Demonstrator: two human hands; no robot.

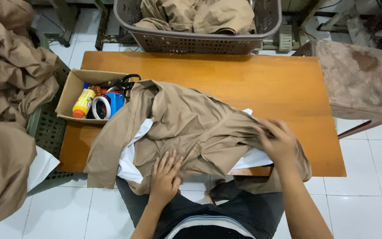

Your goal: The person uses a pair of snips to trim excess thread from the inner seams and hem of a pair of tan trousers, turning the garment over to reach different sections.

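Observation:
A tan shirt [186, 124] lies spread over the near part of a wooden table [261, 79], with white paper [135, 150] under it. My left hand [165, 177] rests flat on the shirt's near edge, fingers apart. My right hand [278, 140] presses on the shirt's right side, fingers curled into the cloth; it is blurred. One sleeve hangs off the table's near left edge.
An open cardboard box [74, 90] at the table's left holds a yellow bottle [83, 103], a tape roll and scissors. A grey basket [200, 42] of tan garments stands behind the table. More tan garments [5, 88] pile at left. A brown padded stool [357, 79] stands at right.

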